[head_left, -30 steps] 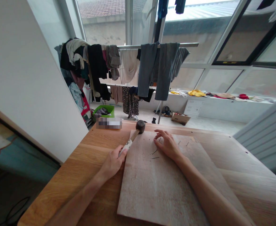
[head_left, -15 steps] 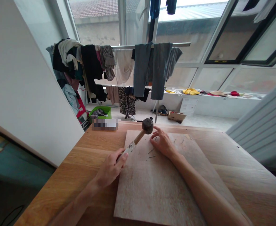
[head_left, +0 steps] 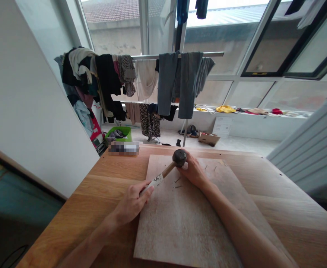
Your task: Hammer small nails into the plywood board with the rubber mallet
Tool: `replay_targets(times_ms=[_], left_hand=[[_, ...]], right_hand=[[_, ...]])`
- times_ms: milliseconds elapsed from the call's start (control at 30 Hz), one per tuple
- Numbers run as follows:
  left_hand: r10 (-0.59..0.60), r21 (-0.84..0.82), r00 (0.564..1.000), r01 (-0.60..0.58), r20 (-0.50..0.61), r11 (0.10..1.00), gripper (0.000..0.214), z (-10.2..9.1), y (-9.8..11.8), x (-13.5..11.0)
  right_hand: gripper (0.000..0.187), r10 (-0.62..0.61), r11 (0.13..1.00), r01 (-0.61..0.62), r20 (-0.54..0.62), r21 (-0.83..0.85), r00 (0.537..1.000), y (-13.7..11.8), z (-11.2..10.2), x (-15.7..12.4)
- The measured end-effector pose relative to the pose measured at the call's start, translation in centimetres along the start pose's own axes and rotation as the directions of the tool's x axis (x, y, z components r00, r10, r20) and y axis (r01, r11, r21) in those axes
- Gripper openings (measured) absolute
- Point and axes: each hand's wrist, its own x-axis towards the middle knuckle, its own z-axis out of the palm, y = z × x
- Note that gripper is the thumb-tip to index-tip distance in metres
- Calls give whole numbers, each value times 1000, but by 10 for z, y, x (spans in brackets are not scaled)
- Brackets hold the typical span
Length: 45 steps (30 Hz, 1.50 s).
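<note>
My left hand (head_left: 132,201) grips the wooden handle of a hammer (head_left: 169,168) with a dark round head. The head hovers just above the far part of a pale wooden board (head_left: 186,219), right beside my right hand. My right hand (head_left: 193,171) rests on the board with its fingers pinched together near the hammer head; whatever they pinch is hidden. A few small nails (head_left: 178,183) lie loose on the board close to that hand.
The board lies on a wooden table (head_left: 102,182). A white wall panel (head_left: 26,111) stands at the left. Beyond the table, a rack of hanging clothes (head_left: 141,78), a green basket (head_left: 120,133) and a cardboard box (head_left: 207,138) are on the floor below big windows.
The hammer head has swung right and down toward my right hand. My right hand has stayed in place on the board, fingers pinching tighter.
</note>
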Motion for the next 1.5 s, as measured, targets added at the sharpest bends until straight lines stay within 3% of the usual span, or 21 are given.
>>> replay_targets(times_ms=[267,400,533,633,733,900,1000,1067,1100,1167,1200,1267,1333,1500], left_hand=[[-4,-44,1000,4,2,999,49,-3,-2,1],[-4,-58,998,1,-63,998,45,-7,-6,5],[-38,-13,989,37,-140,999,43,-8,-12,10],[-64,8,984,66,-164,998,45,-8,-15,13],[-62,28,985,68,-163,997,46,-8,-16,14],[-72,41,985,79,-157,996,44,-8,-16,14],[-73,32,985,79,-154,996,44,-7,-18,15],[-73,23,985,77,-155,997,45,-7,-19,15],[-75,15,985,78,-154,997,45,-7,-20,16],[-81,-5,986,81,-144,997,45,-7,-22,17],[-86,-17,987,84,-135,996,45,-7,-23,17],[-94,-39,988,89,-123,995,45,-7,-25,18],[-98,-45,988,93,-120,995,45,-6,-25,18],[-91,-41,989,87,-116,995,43,-6,-23,18]], right_hand=[[66,1,1000,-1,13,-16,1000,-5,0,-2],[66,-52,998,52,-5,-44,999,-11,-6,-4],[38,-99,993,97,-28,-61,995,-22,-22,0],[25,-169,983,180,221,-31,960,-34,-36,2],[33,-231,958,284,469,-43,852,-51,-39,-1],[34,-148,859,413,625,-303,766,-79,-28,0],[32,-96,865,396,674,-307,732,-84,-27,12],[28,-142,932,316,618,-180,773,-79,-26,20],[25,-172,962,258,528,-92,832,-74,-25,23],[16,-165,986,155,223,61,961,-61,-19,25],[13,-128,987,121,62,104,990,-54,-16,25],[9,-75,989,91,-133,120,988,-42,-8,22],[8,-88,991,101,-143,84,986,-35,-3,17],[11,-200,976,200,5,-83,980,-37,2,10]])
